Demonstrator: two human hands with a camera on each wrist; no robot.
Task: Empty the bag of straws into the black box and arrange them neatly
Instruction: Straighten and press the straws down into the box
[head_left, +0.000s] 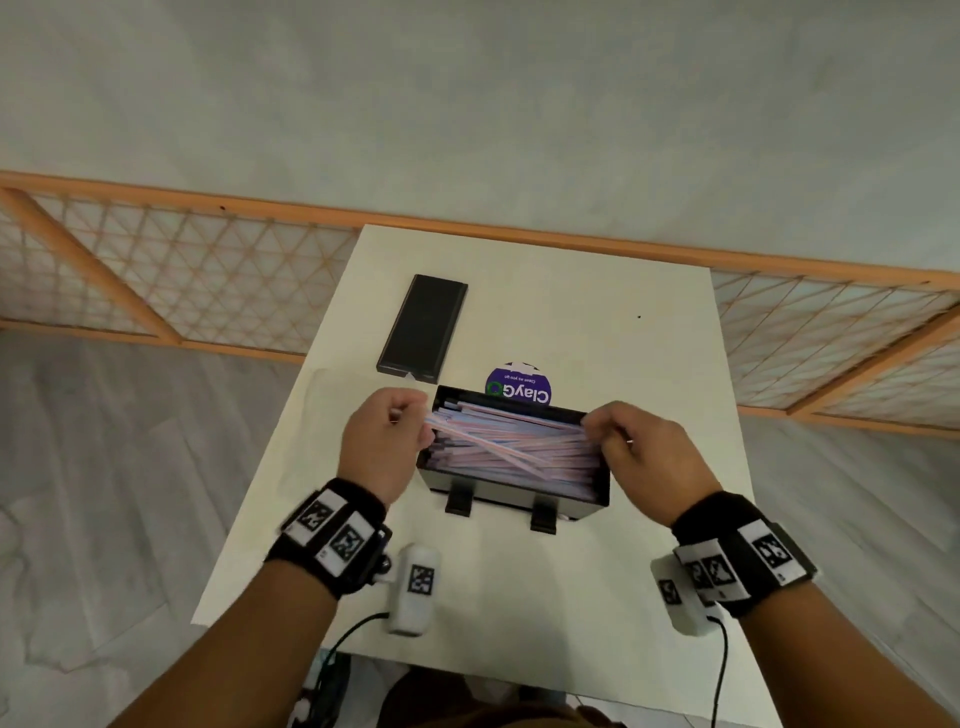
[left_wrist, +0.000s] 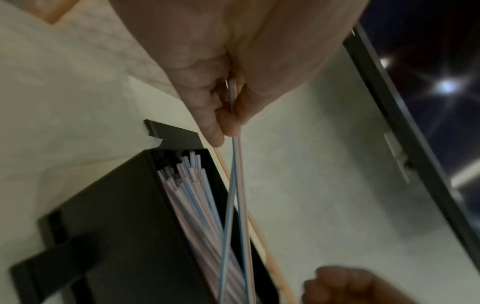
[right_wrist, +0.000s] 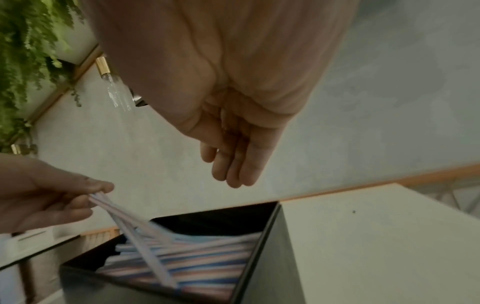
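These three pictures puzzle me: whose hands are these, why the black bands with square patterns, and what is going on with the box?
No machine here: a person works with bare hands. The top picture comes from a camera on their head; the other two from cameras strapped to each wrist, hence the patterned bands. On the white table stands an open black box full of striped straws. Its lid lies behind it to the left, with a purple ClayGo sticker beside it. The left hand pinches a few straws by one end; the right hand hovers at the box's other end, fingers holding nothing.
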